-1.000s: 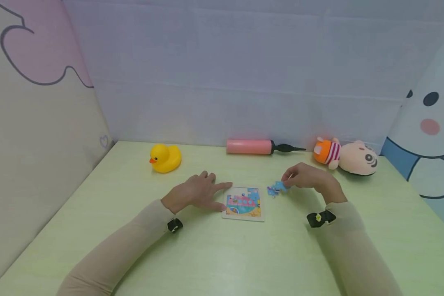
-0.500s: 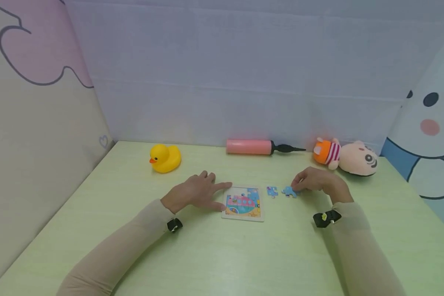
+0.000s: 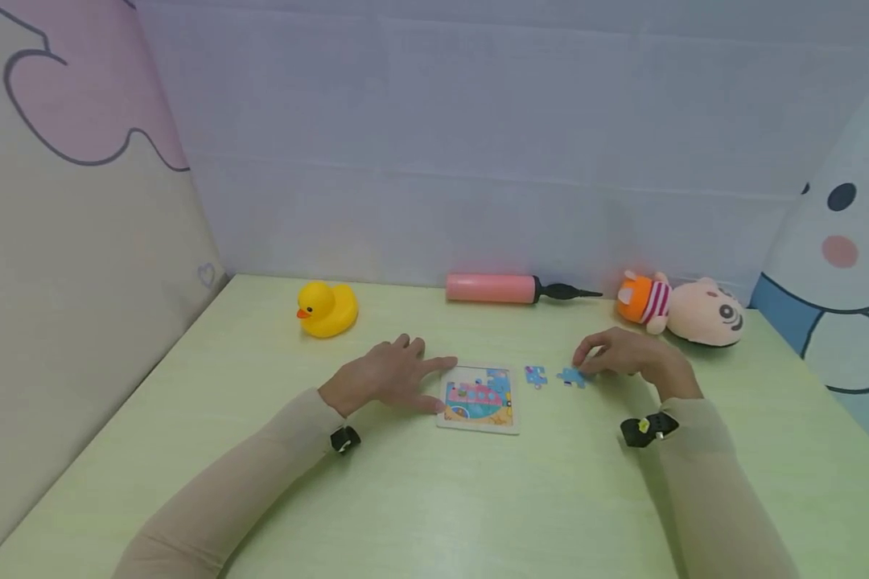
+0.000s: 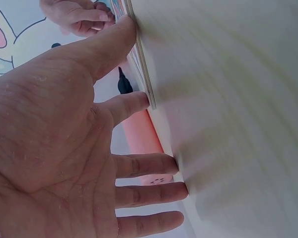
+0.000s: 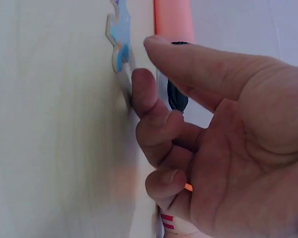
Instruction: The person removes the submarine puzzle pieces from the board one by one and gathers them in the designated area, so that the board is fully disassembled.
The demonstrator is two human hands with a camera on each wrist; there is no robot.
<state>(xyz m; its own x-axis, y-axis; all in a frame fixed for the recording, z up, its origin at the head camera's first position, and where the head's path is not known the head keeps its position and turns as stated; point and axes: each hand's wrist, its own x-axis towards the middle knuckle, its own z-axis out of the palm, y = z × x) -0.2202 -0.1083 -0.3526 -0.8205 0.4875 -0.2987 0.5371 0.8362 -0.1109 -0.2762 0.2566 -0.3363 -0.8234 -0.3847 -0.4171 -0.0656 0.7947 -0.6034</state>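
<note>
- Down goes your right hand (image 3: 626, 360), the blue puzzle piece (image 3: 570, 376) now flat on the desk (image 3: 434, 498), fingertips loosely curled, touching it.
- Puzzle board (image 3: 479, 399) lies at nine o'clock of the piece; your flat, open left hand (image 3: 384, 379) steadies it.

Green table (image 3: 434, 515) is lying open in front of both hands & btwn the sleeves. Puzzle board (image 3: 478, 400) is sitting centre, w/ 2 loose pieces (image 3: 536, 375) (image 3: 571, 377) just right of it. Yellow duck (image 3: 327, 309), pink pump (image 3: 491, 288) & plush toy (image 3: 684, 311) are lining the far edge, well apart, blocking reach to the back wall.
</note>
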